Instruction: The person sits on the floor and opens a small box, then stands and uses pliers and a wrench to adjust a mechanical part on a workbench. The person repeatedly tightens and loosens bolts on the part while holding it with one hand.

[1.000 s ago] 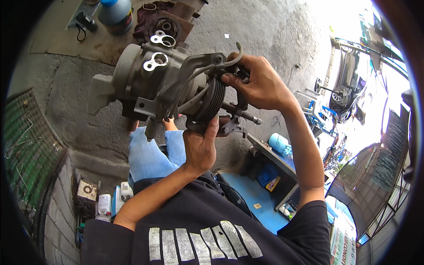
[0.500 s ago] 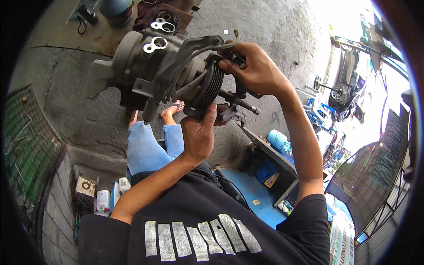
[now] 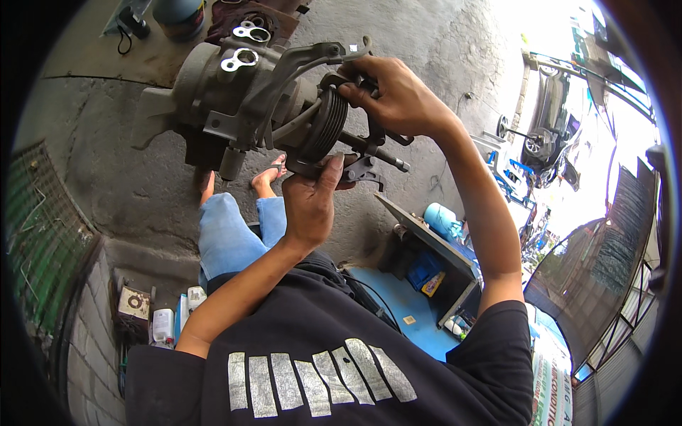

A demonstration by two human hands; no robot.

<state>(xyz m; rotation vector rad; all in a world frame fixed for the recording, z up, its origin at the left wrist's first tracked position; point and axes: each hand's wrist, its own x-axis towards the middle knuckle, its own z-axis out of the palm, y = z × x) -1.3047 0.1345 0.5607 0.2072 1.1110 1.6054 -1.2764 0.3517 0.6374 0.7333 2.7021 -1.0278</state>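
Observation:
A grey air-conditioning compressor with two bright, ringed ports and a bracket is raised in front of me. Its black grooved pulley faces right. Against that face sits a dark metal puller, whose central screw sticks out to the right. My left hand is closed on the puller's lower arm, with the thumb upward beside the pulley's lower edge. My right hand grips the puller's upper arm, its thumb at the pulley's top edge. The fingers behind the metal are partly hidden.
A dark block under the compressor is partly hidden. Lower right stands an open cabinet with a blue container; a light-blue bottle is beside it. White jugs stand lower left near a block wall. A bucket is at the upper left.
The whole scene has shifted slightly left and up in the view. Both hands keep their hold on the puller at the pulley, and its position there looks much the same.

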